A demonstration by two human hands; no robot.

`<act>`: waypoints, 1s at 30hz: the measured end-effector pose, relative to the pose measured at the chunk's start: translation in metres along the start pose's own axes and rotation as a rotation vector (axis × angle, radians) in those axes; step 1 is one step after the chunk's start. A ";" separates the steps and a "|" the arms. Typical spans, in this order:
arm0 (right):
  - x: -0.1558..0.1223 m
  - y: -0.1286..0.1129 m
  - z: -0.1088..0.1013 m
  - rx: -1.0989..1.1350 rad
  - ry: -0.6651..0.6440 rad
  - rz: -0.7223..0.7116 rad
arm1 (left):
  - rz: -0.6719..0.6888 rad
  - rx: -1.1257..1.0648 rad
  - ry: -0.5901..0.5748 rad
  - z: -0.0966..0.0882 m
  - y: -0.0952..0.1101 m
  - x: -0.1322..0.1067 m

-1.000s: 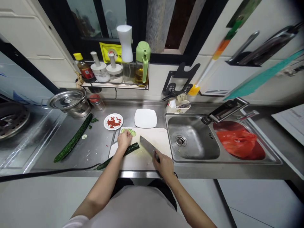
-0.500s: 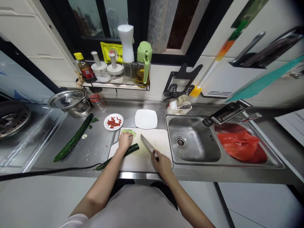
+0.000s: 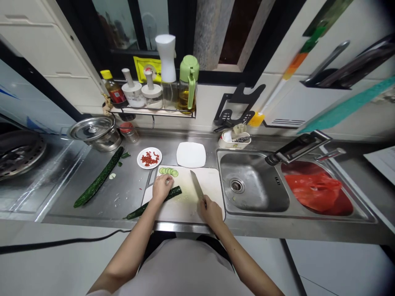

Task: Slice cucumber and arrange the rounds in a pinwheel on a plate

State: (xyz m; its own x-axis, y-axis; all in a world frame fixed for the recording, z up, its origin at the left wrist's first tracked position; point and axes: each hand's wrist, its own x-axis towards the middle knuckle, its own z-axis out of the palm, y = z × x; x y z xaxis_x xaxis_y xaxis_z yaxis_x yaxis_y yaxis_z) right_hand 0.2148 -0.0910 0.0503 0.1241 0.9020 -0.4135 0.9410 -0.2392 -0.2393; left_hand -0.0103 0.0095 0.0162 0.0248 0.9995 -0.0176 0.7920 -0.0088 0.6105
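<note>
Your upper garment: one plain, pale grey fabric top [image 3: 185, 269]; one pale cloth sleeve edge [image 3: 100, 292] at your left arm. Your lower garment: black cloth [image 3: 159, 242], partly visible. Your forearms [image 3: 242, 265]: bare.

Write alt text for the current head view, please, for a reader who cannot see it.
The right hand holds a kitchen knife over a white cutting board, while the left hand is beside a row of cucumber slices and a partly cut cucumber. Beyond the board are a round plate of chopped red pieces and a squarish white plate.
</note>
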 end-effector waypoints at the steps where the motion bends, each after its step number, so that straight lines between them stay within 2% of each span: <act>1: 0.001 0.000 -0.001 0.006 -0.006 -0.004 | 0.011 -0.005 -0.005 -0.001 0.000 -0.006; 6: 0.007 -0.006 -0.004 0.015 -0.041 -0.023 | 0.077 -0.012 -0.003 -0.001 -0.001 -0.026; 12: 0.003 -0.015 -0.007 0.090 -0.047 -0.037 | 0.145 -0.004 -0.041 0.002 0.000 -0.036; 19: -0.002 -0.020 -0.002 0.090 -0.059 -0.073 | 0.207 0.022 -0.077 0.009 -0.001 -0.039; 26: 0.007 -0.019 -0.002 0.092 -0.090 -0.128 | 0.278 -0.055 -0.001 0.016 -0.007 -0.039; 30: 0.013 -0.020 -0.004 0.085 -0.111 -0.150 | 0.301 -0.097 0.005 0.016 -0.009 -0.037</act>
State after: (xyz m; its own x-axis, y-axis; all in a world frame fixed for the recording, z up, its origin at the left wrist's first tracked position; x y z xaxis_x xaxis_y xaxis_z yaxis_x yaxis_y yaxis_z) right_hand 0.1987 -0.0734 0.0529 -0.0556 0.8858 -0.4607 0.9160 -0.1384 -0.3766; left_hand -0.0083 -0.0282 -0.0013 0.2463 0.9525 0.1792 0.6878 -0.3021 0.6601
